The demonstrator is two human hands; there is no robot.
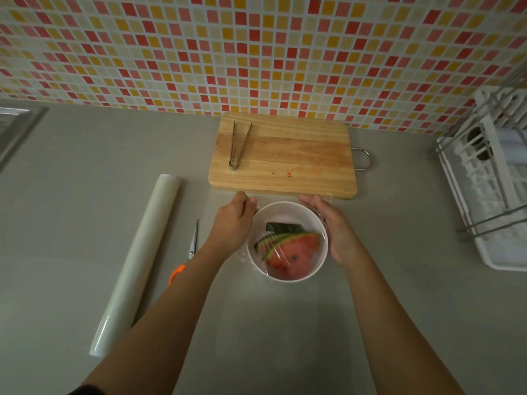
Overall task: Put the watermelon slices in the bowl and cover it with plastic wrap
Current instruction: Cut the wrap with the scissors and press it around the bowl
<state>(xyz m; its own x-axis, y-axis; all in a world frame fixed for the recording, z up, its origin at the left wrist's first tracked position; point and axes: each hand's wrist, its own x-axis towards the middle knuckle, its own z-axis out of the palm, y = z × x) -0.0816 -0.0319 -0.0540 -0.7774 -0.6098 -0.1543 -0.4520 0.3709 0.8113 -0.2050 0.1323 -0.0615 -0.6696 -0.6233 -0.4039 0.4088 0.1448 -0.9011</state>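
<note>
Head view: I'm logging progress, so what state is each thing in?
bowl: upright, holds the slices
watermelon slices: inside bowl, under wrap
plastic wrap: stretched over bowl
left hand: pinches wrap at far rim
right hand: presses wrap against bowl's side
scissors: closed, on counter
tongs: open, on cutting board
wrap roll: lying on counter

- Bowl (285, 204) on table (285, 323), centre; watermelon slices (293, 252) in it, plastic wrap (288, 222) over it.
- Cutting board (296, 158) behind bowl; tongs (239, 146) on its left part.
- Roll (137, 260) left of bowl; scissors (192, 242) between them.
- Dish rack (490, 201) far right.
</note>
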